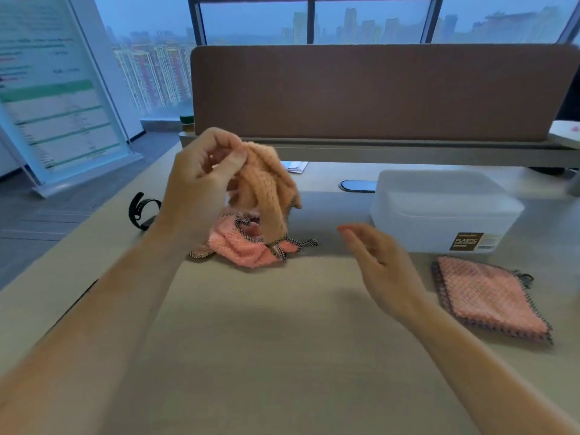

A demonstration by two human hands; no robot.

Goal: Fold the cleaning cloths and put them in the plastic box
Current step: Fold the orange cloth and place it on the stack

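My left hand (pixel 201 180) is raised above the desk and pinches an orange-pink cleaning cloth (pixel 266 189), which hangs crumpled from its fingers. Under it lies a heap of pink cloths with checked edging (pixel 248 243). My right hand (pixel 379 265) hovers open to the right of the heap, fingers relaxed, holding nothing. A white plastic box (pixel 445 211) with its lid on stands at the back right. In front of the box lies a folded pink cloth stack (pixel 489 299), flat on the desk.
A black wristband (pixel 141 210) lies on the desk to the left. A brown partition screen (pixel 376 92) closes off the far edge. A cable port (pixel 357 185) and a small paper (pixel 295 166) sit near the back. The beige desk (pixel 282 356) spreads out in front of me.
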